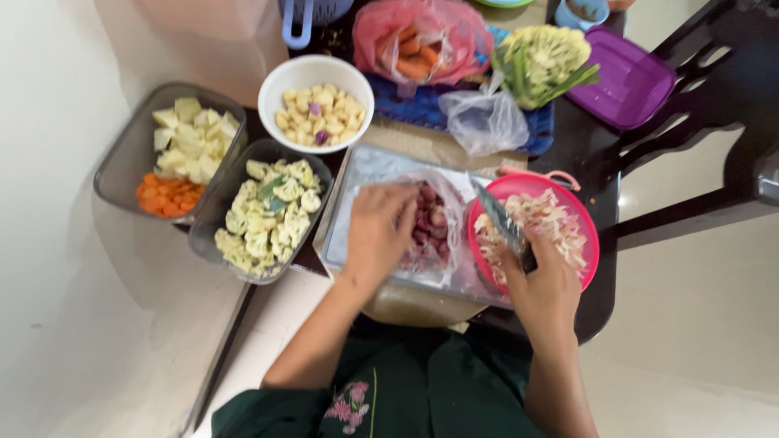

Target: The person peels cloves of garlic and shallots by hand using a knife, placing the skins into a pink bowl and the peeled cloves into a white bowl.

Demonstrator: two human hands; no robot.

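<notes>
My left hand (378, 229) reaches into a clear plastic bag (448, 209) of small reddish-purple shallots (430, 223) that lies on a metal tray (361, 174). Whether its fingers hold one is hidden. My right hand (545, 285) grips a knife (499, 217) by the handle, its blade pointing away over a pink bowl (588, 223) filled with pale peels.
A grey container of cauliflower florets (268, 212) and another with potato and carrot pieces (180, 154) stand at left. A white bowl of peeled cloves (316, 97) sits behind. Farther back lie a red bag of carrots (418, 40), a cauliflower (542, 61), a purple lid (629, 77) and a dark chair (714, 105).
</notes>
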